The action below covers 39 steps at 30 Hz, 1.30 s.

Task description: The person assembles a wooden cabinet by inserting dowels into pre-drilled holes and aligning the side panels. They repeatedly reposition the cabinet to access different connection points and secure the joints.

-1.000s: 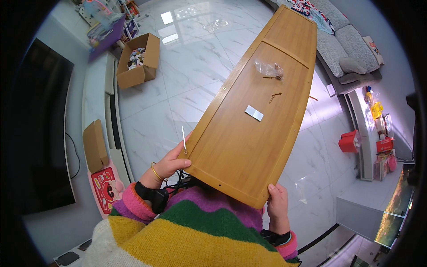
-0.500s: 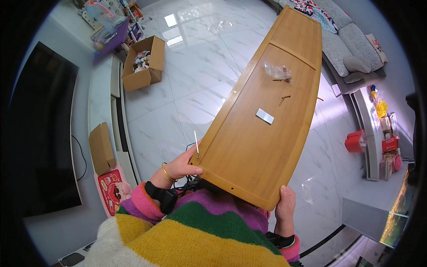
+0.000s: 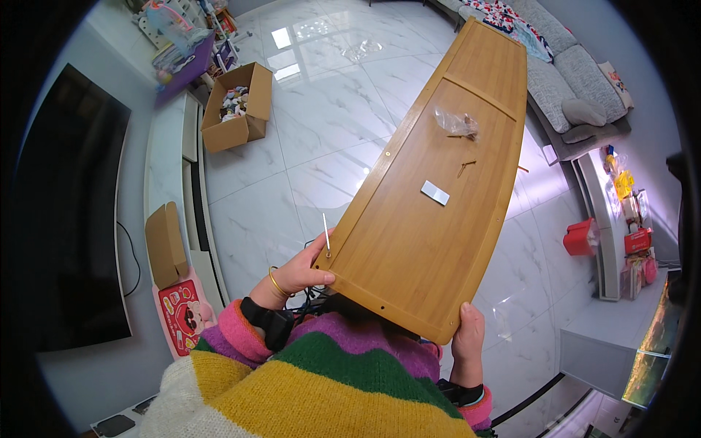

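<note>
A long wooden panel (image 3: 416,248) with a raised rim and a crossbar stretches away from me. My left hand (image 3: 299,274) is closed round its near left corner, thumb on top. At the near right corner my right hand (image 3: 469,332) grips the edge, its other fingers hidden below. Beside the left thumb a thin metal rod (image 3: 326,232) stands upright in the rim. On the panel lie a small silvery-white rectangular piece (image 3: 435,193), a few brass-coloured bolts (image 3: 464,168) and a clear plastic bag (image 3: 453,120) with hardware beside or in it.
An open cardboard box (image 3: 255,131) of mixed items stands on the tiled floor to the left, by a low white cabinet (image 3: 164,168). A grey sofa (image 3: 580,66) borders the far right end. A red bin (image 3: 579,238) is at the right. Dark cables (image 3: 312,296) hang near my left wrist.
The view has shifted slightly, and the panel's far end appears a little lower in the picture. Both hands keep their hold on the near corners.
</note>
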Available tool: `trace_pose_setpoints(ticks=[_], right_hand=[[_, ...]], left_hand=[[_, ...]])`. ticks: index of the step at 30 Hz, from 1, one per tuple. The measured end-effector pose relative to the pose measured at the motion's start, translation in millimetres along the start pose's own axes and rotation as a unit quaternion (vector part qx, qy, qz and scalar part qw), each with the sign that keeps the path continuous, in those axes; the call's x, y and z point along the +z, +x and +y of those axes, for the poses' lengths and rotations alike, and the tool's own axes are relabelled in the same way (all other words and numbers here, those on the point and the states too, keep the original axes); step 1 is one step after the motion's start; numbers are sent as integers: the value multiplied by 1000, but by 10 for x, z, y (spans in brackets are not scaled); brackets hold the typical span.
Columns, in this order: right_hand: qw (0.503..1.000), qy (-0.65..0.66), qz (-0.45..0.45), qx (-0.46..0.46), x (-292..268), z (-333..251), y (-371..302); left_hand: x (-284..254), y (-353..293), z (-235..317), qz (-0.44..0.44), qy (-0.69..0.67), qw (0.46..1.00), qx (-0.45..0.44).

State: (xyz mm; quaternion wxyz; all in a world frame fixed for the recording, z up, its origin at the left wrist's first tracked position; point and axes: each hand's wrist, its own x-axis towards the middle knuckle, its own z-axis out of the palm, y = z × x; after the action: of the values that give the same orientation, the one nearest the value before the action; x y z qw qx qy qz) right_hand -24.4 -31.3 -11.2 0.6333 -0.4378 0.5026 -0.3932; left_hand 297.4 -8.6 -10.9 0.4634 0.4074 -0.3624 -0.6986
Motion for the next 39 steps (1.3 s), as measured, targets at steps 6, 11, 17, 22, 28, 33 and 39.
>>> trace_pose_setpoints(ticks=[6,11,17,22,28,33,39], right_hand=[[1000,9,-4,7,34,-45,2],[1000,21,8,3,79,-73,4],[1000,15,-21,9,20,-43,11],[1000,13,-26,7,-17,7,16],[1000,-15,-16,1,-27,-22,29],[999,-42,7,-22,-10,-75,-13],[997,-21,72,-6,52,-94,-55]], left_hand=[[-16,2,-38,16,-20,1000,14],[-18,1,-48,28,-19,999,20],[-2,2,-73,40,-27,998,27],[-23,20,-70,26,-13,999,33],[-15,6,-62,25,-14,999,18],[18,9,-122,-19,-40,998,33],[28,64,-212,-47,-38,996,62]])
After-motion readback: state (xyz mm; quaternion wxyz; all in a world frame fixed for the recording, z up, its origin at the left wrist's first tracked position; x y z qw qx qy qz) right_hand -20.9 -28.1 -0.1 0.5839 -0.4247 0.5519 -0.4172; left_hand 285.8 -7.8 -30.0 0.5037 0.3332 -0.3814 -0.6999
